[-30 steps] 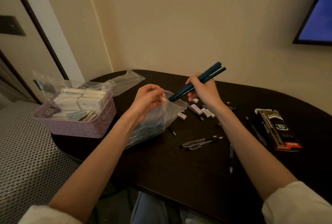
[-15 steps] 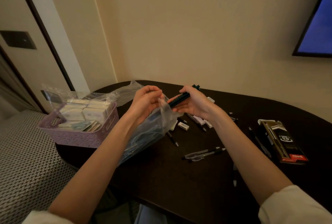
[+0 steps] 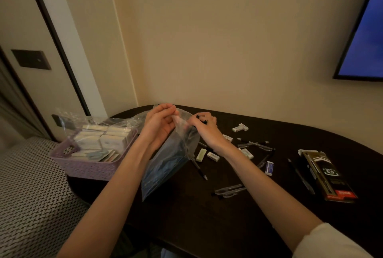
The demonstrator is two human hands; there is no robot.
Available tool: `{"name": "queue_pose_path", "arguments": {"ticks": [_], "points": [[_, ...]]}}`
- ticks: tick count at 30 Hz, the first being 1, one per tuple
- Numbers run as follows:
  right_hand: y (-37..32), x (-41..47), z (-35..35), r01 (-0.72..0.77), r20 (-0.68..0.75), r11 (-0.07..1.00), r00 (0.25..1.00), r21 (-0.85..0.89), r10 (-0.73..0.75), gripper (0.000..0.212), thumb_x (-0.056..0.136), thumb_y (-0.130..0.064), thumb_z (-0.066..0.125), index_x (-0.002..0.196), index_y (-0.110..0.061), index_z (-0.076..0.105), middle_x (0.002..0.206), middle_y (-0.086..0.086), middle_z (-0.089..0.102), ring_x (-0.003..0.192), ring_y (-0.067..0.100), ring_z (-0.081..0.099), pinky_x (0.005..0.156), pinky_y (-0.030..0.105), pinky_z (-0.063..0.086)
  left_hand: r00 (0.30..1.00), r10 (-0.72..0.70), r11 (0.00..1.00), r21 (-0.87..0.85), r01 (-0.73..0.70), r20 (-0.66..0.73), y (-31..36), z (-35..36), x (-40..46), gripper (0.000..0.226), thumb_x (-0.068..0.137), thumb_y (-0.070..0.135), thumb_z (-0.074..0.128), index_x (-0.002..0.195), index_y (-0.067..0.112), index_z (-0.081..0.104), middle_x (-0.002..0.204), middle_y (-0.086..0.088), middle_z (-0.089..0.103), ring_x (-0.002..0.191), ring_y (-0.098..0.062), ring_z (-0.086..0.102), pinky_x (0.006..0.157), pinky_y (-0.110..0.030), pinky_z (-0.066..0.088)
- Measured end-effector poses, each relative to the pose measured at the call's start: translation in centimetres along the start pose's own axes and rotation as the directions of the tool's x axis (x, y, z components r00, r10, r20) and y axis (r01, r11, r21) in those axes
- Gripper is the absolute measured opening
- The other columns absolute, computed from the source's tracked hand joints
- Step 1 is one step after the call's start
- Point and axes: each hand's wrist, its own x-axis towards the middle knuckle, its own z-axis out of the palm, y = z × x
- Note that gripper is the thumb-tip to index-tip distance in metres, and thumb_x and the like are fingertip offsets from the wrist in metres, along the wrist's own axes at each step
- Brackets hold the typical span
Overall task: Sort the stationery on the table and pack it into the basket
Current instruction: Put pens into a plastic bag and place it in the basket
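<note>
1. Dim, warm light; the wall (image 3: 207, 40) is evenly lit
2. A bluish screen (image 3: 364, 36) glows at the right edge
3. The dark table (image 3: 207, 212) swallows detail
4. Soft, slightly noisy focus throughout
5. Wide-angle bending tilts the door frame (image 3: 60, 50)

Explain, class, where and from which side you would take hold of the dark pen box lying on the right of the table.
Grip the pen box across its two long side edges near the middle, coming from above. It lies flat on the table, so only the narrow width suits a pinch. A dark pen lies close along its left edge, so place that finger with care.
</note>
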Motion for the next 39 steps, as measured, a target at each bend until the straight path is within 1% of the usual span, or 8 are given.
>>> {"name": "queue_pose_path", "arguments": {"ticks": [3,7,10,15,22,26,35,39], "points": [[-0.4,-0.3,-0.5,0.12,0.11,0.973,0.983,0.195,-0.143,0.027,0.096,-0.032,0.05,0.097,-0.013,0.069,0.105,-0.001,0.058,0.103,0.002,0.053,0.092,0.027,0.04,1.0,0.009,1.0,0.0,-0.009,-0.009,0.4,-0.3,-0.1,0.009,0.092,0.0,0.053,0.092,0.006,0.059,0.078,-0.005,0.06,0.07,-0.012,0.061,0.063,-0.023,0.055],[0.1,0.3,-1.2,0.153,0.04,0.917,0.983,0.368,-0.18,0.022,0.098,-0.033,0.046,0.11,-0.028,0.063,0.11,0.004,0.062,0.1,0.019,0.061,0.094,0.04,0.047,0.999,0.028,1.0,0.013,-0.028,-0.024,0.9,-0.6,-0.4,0.01,0.092,-0.001,0.053,0.089,0.007,0.059,0.076,-0.005,0.061,0.068,-0.012,0.061,0.062,-0.023,0.055],[0.4,0.1,-1.4,0.14,-0.016,0.952,0.99,0.272,-0.141,0.023,0.099,-0.028,0.045,0.118,-0.022,0.056,0.099,0.006,0.061,0.086,0.017,0.06,0.07,0.028,0.048,0.998,0.047,0.999,0.019,-0.046,-0.042,1.4,-0.7,-0.7,0.011,0.093,-0.001,0.052,0.088,0.007,0.059,0.073,-0.003,0.062,0.067,-0.012,0.061,0.063,-0.024,0.055],[0.3,-0.3,-1.1,0.054,0.048,0.987,0.997,0.151,-0.062,0.025,0.095,-0.022,0.056,0.096,0.001,0.065,0.068,0.005,0.058,0.056,0.012,0.053,0.048,0.019,0.041,0.994,0.097,0.991,0.092,-0.093,-0.042,2.6,-0.9,-1.2,0.009,0.091,-0.001,0.055,0.089,0.007,0.058,0.076,-0.006,0.063,0.068,-0.013,0.064,0.063,-0.024,0.056],[-4.3,1.1,-0.9,0.11,0.054,0.925,0.989,0.364,-0.139,0.026,0.095,-0.004,0.05,0.084,-0.008,0.072,0.074,0.009,0.06,0.063,0.01,0.051,0.059,0.021,0.042,0.946,0.277,0.945,0.224,-0.237,-0.17,5.2,-0.2,-2.2,0.015,0.09,-0.005,0.054,0.093,0.009,0.05,0.068,-0.006,0.062,0.059,-0.016,0.064,0.057,-0.027,0.056],[-6.8,2.0,-0.2,0.073,0.171,0.852,0.967,0.519,-0.187,0.032,0.094,0.001,0.047,0.076,-0.006,0.072,0.099,0.014,0.067,0.08,0.012,0.059,0.067,0.023,0.05,0.879,0.419,0.826,0.499,-0.264,-0.227,7.4,0.7,-2.9,0.02,0.087,-0.007,0.05,0.102,0.006,0.047,0.06,-0.009,0.057,0.044,-0.016,0.058,0.043,-0.024,0.049],[-7.2,1.9,-0.7,0.044,0.237,0.852,0.952,0.521,-0.194,0.023,0.093,-0.002,0.048,0.084,0.0,0.068,0.086,0.004,0.066,0.083,0.011,0.06,0.064,0.019,0.05,0.953,0.229,0.554,0.832,0.039,-0.197,9.2,0.2,-2.3,0.008,0.08,0.013,0.066,0.086,0.007,0.066,0.059,0.003,0.047,0.046,-0.009,0.037,0.04,-0.021,0.028],[-6.2,1.8,-0.9,0.152,0.082,0.847,0.971,0.51,-0.224,0.023,0.095,-0.015,0.05,0.093,-0.002,0.068,0.092,0.01,0.062,0.087,0.018,0.058,0.071,0.027,0.049,0.977,0.126,0.705,0.708,0.036,-0.175,9.0,1.3,-1.5,0.008,0.08,-0.001,0.06,0.079,-0.005,0.067,0.045,0.0,0.039,0.036,-0.012,0.031,0.036,-0.018,0.025]]}}
